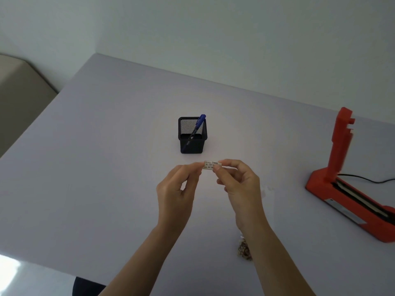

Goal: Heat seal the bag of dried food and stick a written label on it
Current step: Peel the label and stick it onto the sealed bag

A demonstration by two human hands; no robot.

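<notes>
Seen from the left hand (175, 190) and right hand (240, 184): bare surface (96, 159) lies open from 7 to 11 o'clock. A mesh pen holder (192, 144) with a leaning pen (198, 126) stands near at 12 o'clock. The red heat sealer (339, 150), arm upright, blocks 3 o'clock, well apart; a bag of dried food (244, 251) lies at 5 o'clock.

Two hands in view: one left hand (177, 189), one right hand (239, 184). One written label (210, 165). One mesh pen holder (192, 144) with one blue pen (197, 127). One red heat sealer (342, 167), one black cable (367, 179). One bag of dried food (244, 251), partly hidden. One tabletop (106, 146).
</notes>
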